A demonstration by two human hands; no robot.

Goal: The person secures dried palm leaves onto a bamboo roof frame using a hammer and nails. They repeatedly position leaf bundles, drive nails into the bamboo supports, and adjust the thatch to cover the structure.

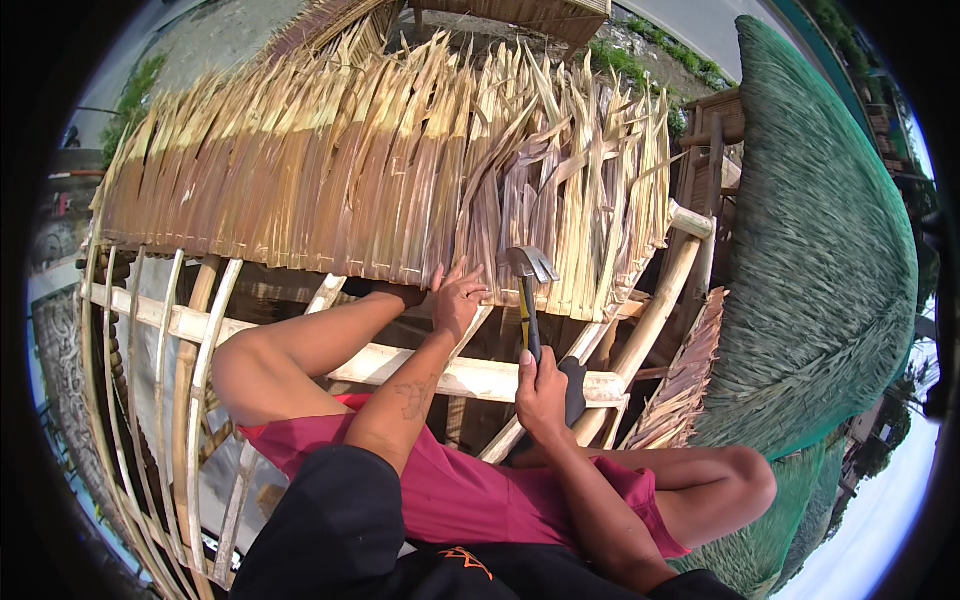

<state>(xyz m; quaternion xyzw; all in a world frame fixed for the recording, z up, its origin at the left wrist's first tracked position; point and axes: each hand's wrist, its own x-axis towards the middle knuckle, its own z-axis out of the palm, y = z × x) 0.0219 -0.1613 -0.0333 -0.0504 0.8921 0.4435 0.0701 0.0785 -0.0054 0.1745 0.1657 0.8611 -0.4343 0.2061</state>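
Note:
My right hand (541, 396) is closed around the black and yellow handle of a claw hammer (529, 312). The hammer stands upright, its metal head up against the lower part of a panel of dried palm-leaf thatch (390, 190). To its left, my left hand (459, 298) lies at the thatch's bottom edge with fingers spread and touching the leaves. Whether a nail sits near those fingertips is too small to tell. Beneath the edge run pale bamboo poles (460, 370) of a roof frame.
I sit on the frame with legs bent to both sides; gaps show between the slats (205, 370) at left. A green net-covered thatched roof (820, 260) rises on the right. More brown thatch (685, 375) edges the frame at right. A road (690, 30) passes beyond.

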